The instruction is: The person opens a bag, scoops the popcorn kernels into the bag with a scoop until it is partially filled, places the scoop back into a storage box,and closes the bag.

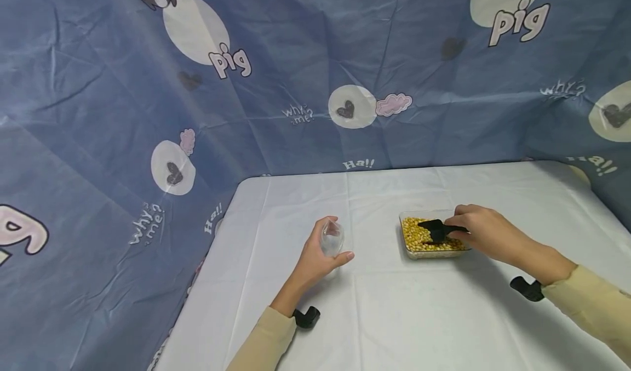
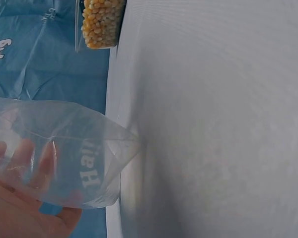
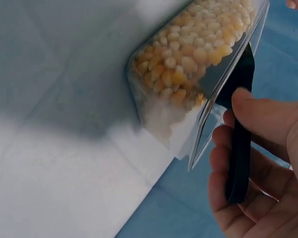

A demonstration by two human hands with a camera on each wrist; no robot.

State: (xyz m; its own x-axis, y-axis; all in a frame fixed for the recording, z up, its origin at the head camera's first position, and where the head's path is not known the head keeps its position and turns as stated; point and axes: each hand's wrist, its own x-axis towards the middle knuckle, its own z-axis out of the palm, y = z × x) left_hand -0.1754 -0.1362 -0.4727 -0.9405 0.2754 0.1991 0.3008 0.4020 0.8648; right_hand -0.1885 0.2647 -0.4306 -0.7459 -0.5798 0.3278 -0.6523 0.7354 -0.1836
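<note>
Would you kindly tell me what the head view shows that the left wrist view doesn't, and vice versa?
Only the head view shows the right hand gripping the black scoop. Only the left wrist view shows pale lettering seen through the clear bag. Both show the left hand holding that bag, the corn container and the white tabletop.

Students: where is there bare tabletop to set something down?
Bare white tabletop: between the left hand and the corn container; also nearer, between the sleeves. Crowded: over the container, where the right hand holds a black scoop.
</note>
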